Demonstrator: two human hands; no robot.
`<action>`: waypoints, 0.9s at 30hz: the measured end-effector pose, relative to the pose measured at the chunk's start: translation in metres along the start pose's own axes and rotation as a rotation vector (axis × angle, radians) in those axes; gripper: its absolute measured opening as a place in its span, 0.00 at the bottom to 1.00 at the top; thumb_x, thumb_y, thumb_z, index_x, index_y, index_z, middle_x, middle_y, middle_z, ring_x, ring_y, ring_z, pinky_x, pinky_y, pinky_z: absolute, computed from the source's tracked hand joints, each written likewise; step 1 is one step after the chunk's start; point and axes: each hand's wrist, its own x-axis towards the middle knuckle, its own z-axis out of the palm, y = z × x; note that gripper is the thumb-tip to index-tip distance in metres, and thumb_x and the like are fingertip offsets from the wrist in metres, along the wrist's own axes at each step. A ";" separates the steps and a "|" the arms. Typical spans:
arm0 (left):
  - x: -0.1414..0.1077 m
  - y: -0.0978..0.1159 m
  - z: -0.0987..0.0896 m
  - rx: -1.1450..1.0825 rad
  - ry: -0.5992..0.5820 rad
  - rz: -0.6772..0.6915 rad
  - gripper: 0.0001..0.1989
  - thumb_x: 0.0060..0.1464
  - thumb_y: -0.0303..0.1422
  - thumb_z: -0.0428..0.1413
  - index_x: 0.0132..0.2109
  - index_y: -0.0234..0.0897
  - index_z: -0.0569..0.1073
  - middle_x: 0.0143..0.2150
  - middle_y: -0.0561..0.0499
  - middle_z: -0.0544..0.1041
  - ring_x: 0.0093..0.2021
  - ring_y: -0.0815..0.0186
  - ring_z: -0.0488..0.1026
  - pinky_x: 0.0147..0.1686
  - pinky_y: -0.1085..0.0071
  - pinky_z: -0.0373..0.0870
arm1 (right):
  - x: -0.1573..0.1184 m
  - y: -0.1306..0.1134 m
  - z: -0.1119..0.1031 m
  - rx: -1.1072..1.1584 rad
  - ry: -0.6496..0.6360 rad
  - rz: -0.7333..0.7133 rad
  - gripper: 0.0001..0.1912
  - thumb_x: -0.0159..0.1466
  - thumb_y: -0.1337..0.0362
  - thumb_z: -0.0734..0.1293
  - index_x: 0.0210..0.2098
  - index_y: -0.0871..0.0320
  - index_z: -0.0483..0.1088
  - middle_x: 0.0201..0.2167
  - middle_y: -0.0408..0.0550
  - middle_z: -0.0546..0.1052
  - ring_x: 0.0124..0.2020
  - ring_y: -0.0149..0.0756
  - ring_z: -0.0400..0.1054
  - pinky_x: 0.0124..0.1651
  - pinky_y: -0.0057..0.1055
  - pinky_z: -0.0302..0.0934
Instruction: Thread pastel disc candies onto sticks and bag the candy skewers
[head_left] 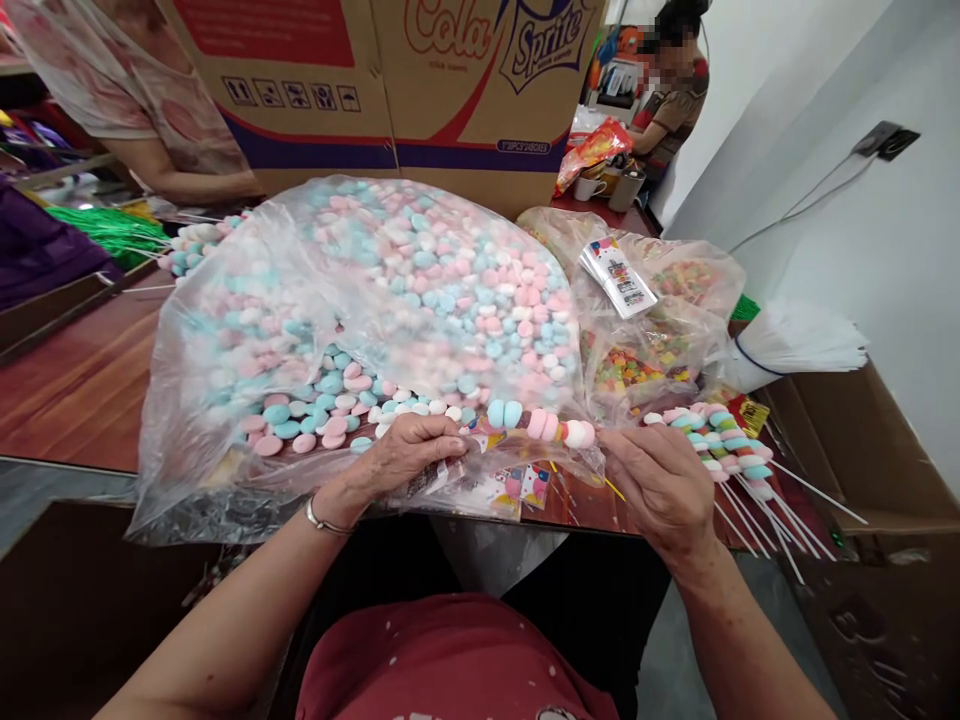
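Between my hands lies a candy skewer of blue, pink and white marshmallows with small coloured gummies, held level above the table's front edge. My right hand pinches its right end; the stick itself is hidden by the fingers. At the other end, my left hand is closed with thumb and forefinger on a clear printed wrapper. How far the wrapper covers the skewer I cannot tell. Just behind, a big clear bag spills loose pastel marshmallows. Finished-looking skewers are piled right of my right hand.
Bags of gummies carry a stack of printed cards. White sticks stand bundled at the right by an open carton. A large cardboard box blocks the back. Two other people are beyond it.
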 end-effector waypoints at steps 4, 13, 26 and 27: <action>-0.002 0.003 -0.006 -0.083 -0.056 -0.075 0.16 0.52 0.40 0.58 0.25 0.32 0.75 0.22 0.51 0.75 0.23 0.71 0.67 0.26 0.76 0.63 | 0.003 0.007 -0.004 -0.011 -0.042 -0.036 0.12 0.66 0.71 0.64 0.47 0.55 0.74 0.33 0.47 0.79 0.32 0.34 0.67 0.38 0.34 0.57; 0.000 0.014 -0.012 -0.031 -0.218 -0.192 0.17 0.52 0.42 0.59 0.24 0.32 0.73 0.22 0.53 0.70 0.22 0.72 0.63 0.20 0.78 0.58 | 0.006 0.013 -0.010 -0.055 -0.124 -0.131 0.09 0.67 0.68 0.64 0.45 0.50 0.72 0.33 0.44 0.79 0.32 0.34 0.64 0.40 0.36 0.53; 0.008 0.019 -0.019 0.077 -0.378 -0.226 0.16 0.50 0.40 0.59 0.24 0.32 0.72 0.19 0.55 0.66 0.20 0.73 0.60 0.21 0.77 0.55 | 0.015 0.016 0.000 0.177 -0.324 -0.151 0.18 0.73 0.62 0.55 0.36 0.58 0.73 0.22 0.43 0.70 0.26 0.32 0.59 0.32 0.31 0.48; 0.008 0.020 -0.018 0.079 -0.379 -0.221 0.15 0.50 0.40 0.59 0.24 0.32 0.72 0.19 0.55 0.66 0.21 0.73 0.60 0.21 0.78 0.55 | 0.014 0.017 0.001 0.193 -0.333 -0.153 0.18 0.73 0.62 0.55 0.36 0.58 0.73 0.22 0.43 0.71 0.26 0.32 0.60 0.32 0.31 0.49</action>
